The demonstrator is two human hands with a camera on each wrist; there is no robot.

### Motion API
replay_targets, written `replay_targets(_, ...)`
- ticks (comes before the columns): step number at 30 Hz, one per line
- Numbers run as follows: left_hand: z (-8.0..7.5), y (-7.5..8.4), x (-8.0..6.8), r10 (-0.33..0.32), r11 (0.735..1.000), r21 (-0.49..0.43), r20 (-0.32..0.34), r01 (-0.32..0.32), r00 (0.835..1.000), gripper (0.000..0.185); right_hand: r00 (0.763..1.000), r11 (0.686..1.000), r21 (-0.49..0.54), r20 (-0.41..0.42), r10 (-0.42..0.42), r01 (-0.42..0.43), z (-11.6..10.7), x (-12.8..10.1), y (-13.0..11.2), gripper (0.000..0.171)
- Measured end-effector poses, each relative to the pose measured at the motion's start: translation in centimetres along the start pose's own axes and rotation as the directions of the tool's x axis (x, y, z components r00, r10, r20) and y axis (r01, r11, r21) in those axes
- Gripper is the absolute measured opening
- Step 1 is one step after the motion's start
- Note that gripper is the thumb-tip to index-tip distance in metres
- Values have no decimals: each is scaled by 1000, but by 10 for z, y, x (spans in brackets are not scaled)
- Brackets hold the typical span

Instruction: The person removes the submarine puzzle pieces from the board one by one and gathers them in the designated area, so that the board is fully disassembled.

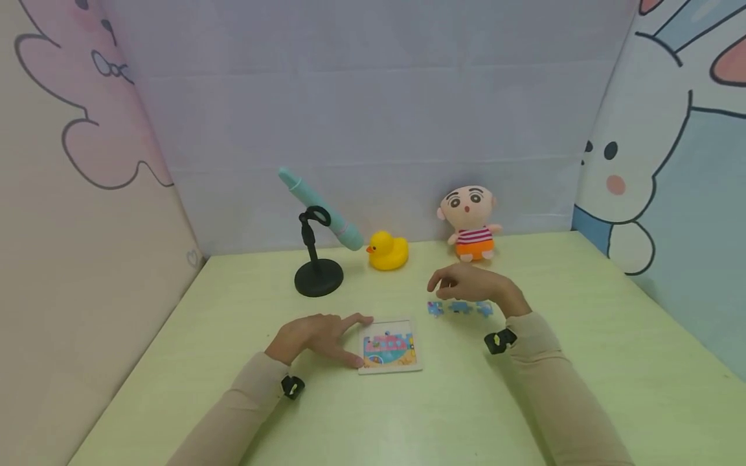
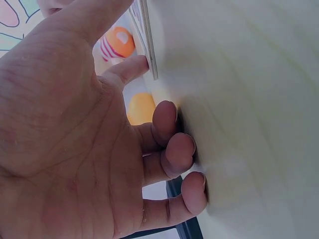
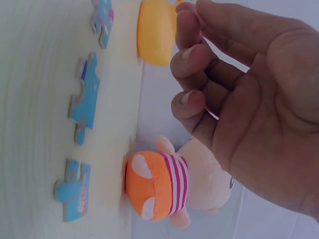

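A small jigsaw board with a colourful picture lies on the light green table. My left hand rests on the table at the board's left edge, fingers spread and touching the board. My right hand hovers just above three loose blue puzzle pieces, its fingers loosely curled and holding nothing. The wrist view shows the same pieces flat on the table, under the right hand's fingertips.
At the back stand a teal pen-shaped device on a black stand, a yellow rubber duck and a small plush doll in orange shorts. Cartoon-printed walls close in the table on three sides.
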State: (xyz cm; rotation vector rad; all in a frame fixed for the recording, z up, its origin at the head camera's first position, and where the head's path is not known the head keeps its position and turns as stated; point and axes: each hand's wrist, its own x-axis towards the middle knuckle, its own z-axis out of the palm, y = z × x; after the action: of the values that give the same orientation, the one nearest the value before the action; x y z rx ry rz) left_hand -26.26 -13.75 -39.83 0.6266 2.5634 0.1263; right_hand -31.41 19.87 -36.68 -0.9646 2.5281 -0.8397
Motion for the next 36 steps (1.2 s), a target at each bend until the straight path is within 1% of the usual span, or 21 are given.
replay_targets(4,1,0,1,-5,1000,2,-1,5,1000,84,999,999,-27,-12,-42,42,7,8,-12,20)
replay_targets(7,1,1,2,-9,1000,2,0,9,1000,84,999,998,-40,-1,-45,45,13,15,-21,20)
replay_targets(9,1,1,2,-9,1000,2,4,9,1000,85,999,998,-46,22,-39,40,17,18,-27,20)
replay_targets(11,1,0,2,-10,1000,1,8,10,1000,85,999,999,-43,47,-13,15,23,22,-32,20)
replay_targets(13,0,0,2,-12,1000,0,12,12,1000,85,998,998,-57,69,-11,15,28,25,-38,19)
replay_targets(16,-1,0,2,-24,1000,5,19,24,1000,85,994,996,-79,102,-27,36,39,32,-44,19)
replay_targets(19,0,-1,0,-31,999,10,19,31,999,85,987,991,-105,146,-66,81,50,39,-52,19)
replay_targets(23,1,-3,-1,-22,1000,17,14,22,1000,84,977,988,-121,202,-70,96,65,46,-62,19)
replay_targets(29,0,-2,-3,-14,1000,23,7,13,1000,84,966,990,-121,255,-39,71,84,49,-74,20)
replay_targets(36,-3,0,-1,-16,1000,26,19,16,1000,84,966,993,-109,250,65,-38,89,44,-81,25)
